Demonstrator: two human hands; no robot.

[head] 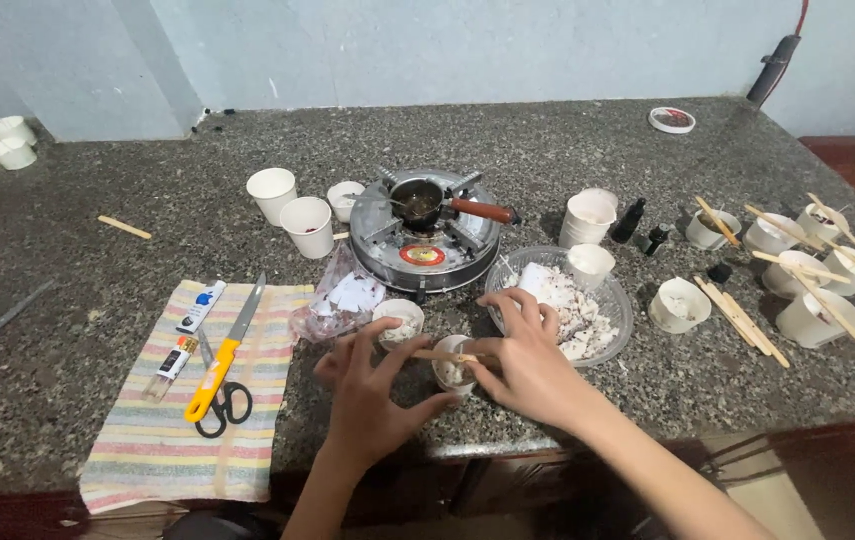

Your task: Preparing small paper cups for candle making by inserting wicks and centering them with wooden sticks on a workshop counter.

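Our two arms came into the head view from the bottom edge, and both were bare from the wrists back as far as the frame showed them; no sleeve, cuff or glove covered any part. Our left hand (373, 395) was bare too, and we saw no ring on its fingers, no watch and no band at the wrist. Our right hand (528, 365) was the same, with plain fingers and an uncovered wrist. The nails on both hands looked short and unpainted, though they were small in the view. Nothing else of our body or clothing could be clearly told.
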